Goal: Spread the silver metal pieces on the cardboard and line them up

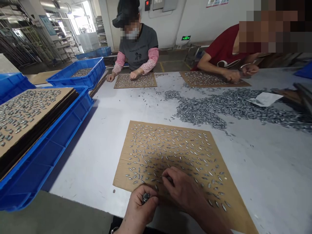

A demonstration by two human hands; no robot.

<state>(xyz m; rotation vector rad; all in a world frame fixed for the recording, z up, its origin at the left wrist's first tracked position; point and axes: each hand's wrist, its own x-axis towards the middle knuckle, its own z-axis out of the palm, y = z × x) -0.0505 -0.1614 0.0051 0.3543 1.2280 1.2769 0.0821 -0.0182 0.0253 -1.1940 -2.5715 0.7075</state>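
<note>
In the head view, a flat cardboard sheet (156,146) lies in front of me, covered with small spindle-shaped grey metal pieces set apart from one another. My left hand (143,206), at the sheet's near edge, is closed round a small cluster of metal pieces (146,197) that shows between thumb and fingers. Over the near middle of the sheet, my right hand (181,188) has its fingers curled and thumb pressed in, the tips low over the pieces. Something dark shows inside its grip, too shaded to name.
A large pile of metal pieces (202,109) spreads beyond my sheet to the right, with white paper (265,99) on it. Blue crates (70,130) stand left, one bearing stacked loaded cardboard (26,110). Two co-workers sit opposite, hands over their own sheets (119,83).
</note>
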